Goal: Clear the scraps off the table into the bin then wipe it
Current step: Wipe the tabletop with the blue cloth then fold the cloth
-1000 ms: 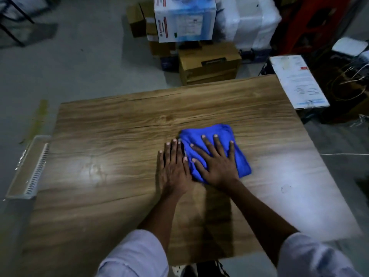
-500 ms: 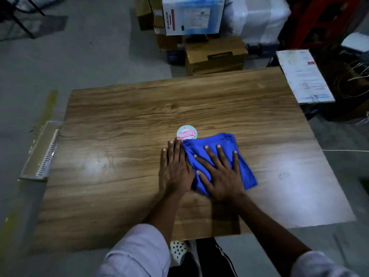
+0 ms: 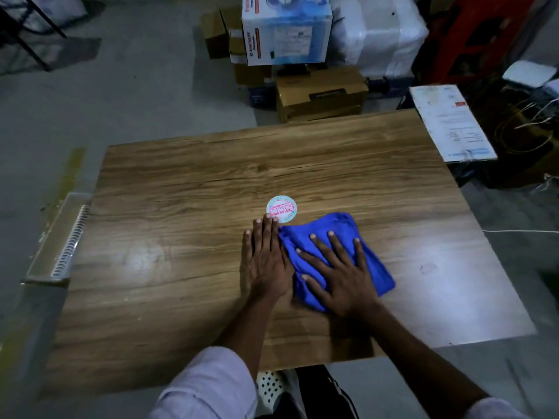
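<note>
- Lying off the table's left edge: grey ribbed tray (image 3: 59, 237), long side along the table, close beside it.
- Wooden table (image 3: 169, 267): brown grain top, glare patch left of centre.
- My left hand (image 3: 266, 261): palm down on the bare wood, fingers straight and close together, gripping nothing; its right edge meets the cloth, and its longest fingertips reach the label's lower rim.
- Round label (image 3: 281, 209): pale disc with pink print, flat on the table near the middle, just up-left of the cloth.
- Blue cloth (image 3: 344, 222): folded, flat on the table right of centre.
- My right hand (image 3: 338, 276): palm down on the cloth, fingers spread and straight, pressing rather than clutching.
- Cardboard boxes (image 3: 320, 95): stacked on the floor beyond the far edge.
- Printed white sheet (image 3: 450, 122): past the table's far right corner.
</note>
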